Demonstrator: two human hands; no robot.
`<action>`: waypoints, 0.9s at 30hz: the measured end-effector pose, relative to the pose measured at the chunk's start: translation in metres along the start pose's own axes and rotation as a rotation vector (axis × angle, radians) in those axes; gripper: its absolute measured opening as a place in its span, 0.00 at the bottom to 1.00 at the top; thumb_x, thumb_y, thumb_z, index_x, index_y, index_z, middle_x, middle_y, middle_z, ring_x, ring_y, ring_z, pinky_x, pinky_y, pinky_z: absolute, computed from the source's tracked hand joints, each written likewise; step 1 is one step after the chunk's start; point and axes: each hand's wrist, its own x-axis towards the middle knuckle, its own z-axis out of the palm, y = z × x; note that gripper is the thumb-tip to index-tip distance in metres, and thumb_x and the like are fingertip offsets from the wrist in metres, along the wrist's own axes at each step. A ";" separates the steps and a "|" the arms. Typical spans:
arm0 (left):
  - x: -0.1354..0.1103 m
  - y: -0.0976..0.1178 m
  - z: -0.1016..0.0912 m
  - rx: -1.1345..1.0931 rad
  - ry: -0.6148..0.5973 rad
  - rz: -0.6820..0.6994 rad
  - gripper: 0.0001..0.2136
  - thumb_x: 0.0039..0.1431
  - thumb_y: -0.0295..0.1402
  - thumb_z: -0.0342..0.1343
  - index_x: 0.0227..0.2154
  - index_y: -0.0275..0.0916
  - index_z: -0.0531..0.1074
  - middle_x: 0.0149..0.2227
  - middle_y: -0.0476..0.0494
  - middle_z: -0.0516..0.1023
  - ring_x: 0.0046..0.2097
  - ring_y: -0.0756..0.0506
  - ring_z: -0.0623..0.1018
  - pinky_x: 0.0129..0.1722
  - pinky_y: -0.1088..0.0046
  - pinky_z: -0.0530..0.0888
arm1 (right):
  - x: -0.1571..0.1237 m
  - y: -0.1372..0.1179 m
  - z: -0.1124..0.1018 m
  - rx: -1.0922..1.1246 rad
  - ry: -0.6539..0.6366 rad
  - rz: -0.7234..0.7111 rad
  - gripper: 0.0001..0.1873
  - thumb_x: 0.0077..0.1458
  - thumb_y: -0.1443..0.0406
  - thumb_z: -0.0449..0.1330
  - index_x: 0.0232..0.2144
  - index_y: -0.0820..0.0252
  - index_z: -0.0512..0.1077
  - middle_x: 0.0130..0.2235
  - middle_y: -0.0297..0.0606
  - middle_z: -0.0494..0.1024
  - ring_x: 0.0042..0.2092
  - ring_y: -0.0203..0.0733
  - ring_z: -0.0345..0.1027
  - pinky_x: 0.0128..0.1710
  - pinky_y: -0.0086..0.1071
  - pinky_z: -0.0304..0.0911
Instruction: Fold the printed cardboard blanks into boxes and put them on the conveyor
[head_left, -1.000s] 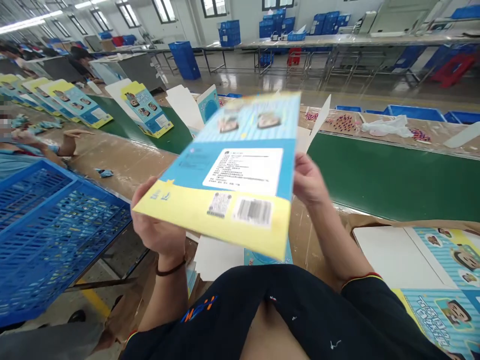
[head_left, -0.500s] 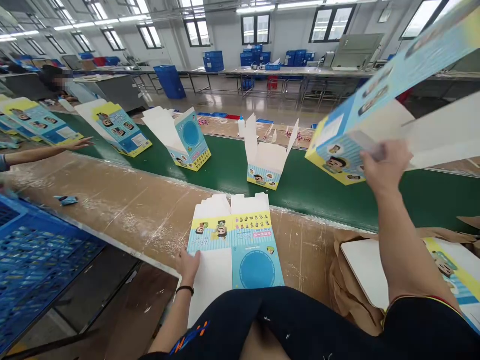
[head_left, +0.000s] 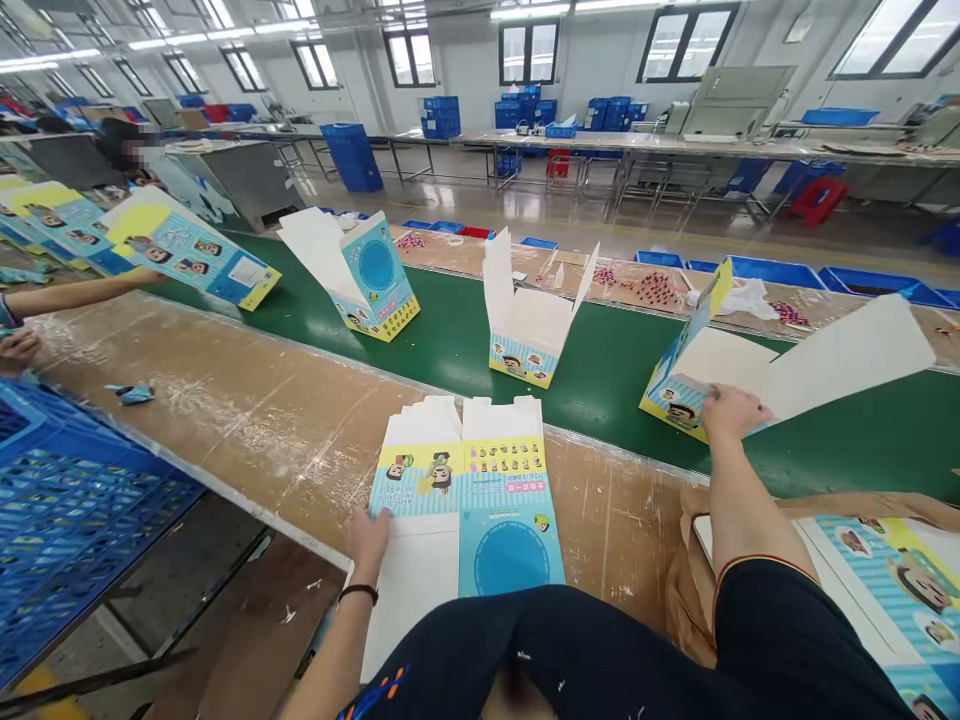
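My right hand [head_left: 731, 412] grips the rim of an opened blue and yellow carton [head_left: 686, 372] that rests on the green conveyor belt [head_left: 825, 440], its white flaps standing open. My left hand [head_left: 369, 535] lies on the left edge of a flat, unfolded carton [head_left: 480, 500] on the brown table in front of me; its fingers press on the sheet. Two more opened cartons, one [head_left: 529, 330] straight ahead and one [head_left: 371, 275] further left, stand on the belt.
A stack of flat cartons [head_left: 892, 560] lies in brown paper at my right. A blue crate [head_left: 67, 530] sits at the lower left. Another person's arm [head_left: 67, 293] reaches towards a carton [head_left: 187, 250] on the belt at left. Blue bins line the far side.
My right hand has brought the opened carton down from the air onto the belt. One second ago both hands held it up in front of me; the left then went to the flat sheet.
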 end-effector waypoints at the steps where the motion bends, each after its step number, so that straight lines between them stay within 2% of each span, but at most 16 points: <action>1: 0.001 0.001 -0.001 -0.016 0.004 -0.007 0.22 0.56 0.35 0.53 0.53 0.31 0.72 0.56 0.22 0.77 0.64 0.27 0.73 0.62 0.49 0.70 | -0.002 -0.004 0.001 0.024 0.009 0.096 0.10 0.51 0.73 0.52 0.28 0.63 0.74 0.34 0.53 0.74 0.42 0.52 0.61 0.45 0.51 0.48; 4: 0.005 0.005 -0.005 -0.075 0.017 -0.035 0.15 0.55 0.32 0.53 0.44 0.33 0.73 0.53 0.22 0.78 0.62 0.28 0.74 0.61 0.50 0.70 | -0.018 -0.025 0.004 0.128 -0.007 0.305 0.20 0.55 0.71 0.51 0.46 0.71 0.75 0.48 0.63 0.74 0.51 0.59 0.63 0.51 0.53 0.52; 6: 0.007 0.009 -0.007 -0.121 0.031 -0.062 0.10 0.52 0.32 0.55 0.38 0.37 0.72 0.51 0.23 0.78 0.63 0.26 0.72 0.60 0.48 0.69 | -0.045 -0.049 0.011 0.232 -0.098 0.359 0.21 0.58 0.69 0.50 0.50 0.72 0.72 0.49 0.61 0.75 0.50 0.56 0.66 0.53 0.49 0.57; 8: 0.010 0.013 -0.010 -0.172 0.042 -0.093 0.06 0.48 0.32 0.58 0.30 0.40 0.69 0.46 0.25 0.79 0.62 0.24 0.71 0.58 0.46 0.70 | -0.085 -0.078 0.021 0.350 -0.252 0.382 0.16 0.60 0.66 0.52 0.46 0.68 0.73 0.45 0.54 0.77 0.45 0.50 0.69 0.52 0.45 0.62; 11: 0.015 0.021 -0.017 -0.294 0.012 -0.107 0.10 0.46 0.34 0.61 0.23 0.43 0.63 0.34 0.35 0.77 0.54 0.26 0.76 0.50 0.50 0.73 | -0.155 -0.118 0.036 0.525 -0.547 0.401 0.08 0.60 0.61 0.61 0.36 0.62 0.74 0.38 0.43 0.79 0.42 0.45 0.72 0.49 0.40 0.68; 13: 0.016 0.027 -0.023 -0.418 -0.045 -0.070 0.13 0.45 0.37 0.63 0.21 0.43 0.62 0.27 0.44 0.73 0.44 0.34 0.78 0.45 0.57 0.74 | -0.192 -0.137 0.038 0.620 -0.728 0.431 0.12 0.59 0.58 0.66 0.34 0.62 0.73 0.35 0.39 0.78 0.39 0.42 0.74 0.46 0.38 0.70; 15: 0.014 0.032 -0.032 -0.565 -0.113 0.000 0.15 0.44 0.41 0.66 0.22 0.43 0.63 0.24 0.49 0.71 0.36 0.40 0.78 0.40 0.63 0.75 | -0.211 -0.147 0.036 0.706 -0.864 0.476 0.16 0.58 0.55 0.68 0.32 0.62 0.73 0.32 0.37 0.78 0.36 0.42 0.75 0.42 0.38 0.73; 18: 0.007 0.038 -0.050 -0.775 -0.204 0.131 0.21 0.39 0.48 0.70 0.25 0.42 0.64 0.26 0.50 0.75 0.33 0.44 0.77 0.38 0.66 0.76 | -0.205 -0.152 0.026 0.838 -0.983 0.550 0.19 0.53 0.51 0.70 0.30 0.59 0.72 0.27 0.39 0.78 0.34 0.47 0.77 0.37 0.40 0.75; 20: 0.003 0.040 -0.063 -0.884 -0.238 0.213 0.24 0.37 0.50 0.71 0.26 0.42 0.66 0.27 0.49 0.77 0.34 0.43 0.79 0.38 0.65 0.77 | -0.188 -0.153 0.016 0.937 -1.029 0.580 0.20 0.48 0.50 0.72 0.29 0.57 0.71 0.27 0.41 0.79 0.34 0.50 0.78 0.35 0.41 0.76; 23: 0.004 0.046 -0.081 -0.993 -0.236 0.310 0.23 0.39 0.49 0.72 0.29 0.42 0.69 0.29 0.47 0.79 0.38 0.41 0.81 0.40 0.64 0.78 | -0.156 -0.160 -0.009 1.086 -1.065 0.569 0.26 0.38 0.49 0.76 0.32 0.57 0.74 0.31 0.43 0.82 0.36 0.53 0.79 0.37 0.44 0.78; 25: 0.008 0.059 -0.092 -1.040 -0.196 0.359 0.21 0.41 0.47 0.72 0.31 0.42 0.70 0.32 0.46 0.80 0.40 0.42 0.81 0.43 0.65 0.77 | -0.140 -0.166 -0.035 1.207 -0.988 0.472 0.30 0.34 0.47 0.77 0.35 0.58 0.76 0.34 0.44 0.83 0.38 0.54 0.80 0.40 0.46 0.78; 27: 0.013 0.081 -0.102 -1.075 -0.110 0.461 0.21 0.43 0.45 0.73 0.35 0.41 0.72 0.36 0.45 0.81 0.43 0.43 0.81 0.47 0.67 0.77 | -0.129 -0.172 -0.067 1.285 -0.768 0.253 0.30 0.37 0.45 0.76 0.35 0.59 0.78 0.34 0.42 0.83 0.40 0.53 0.79 0.44 0.46 0.77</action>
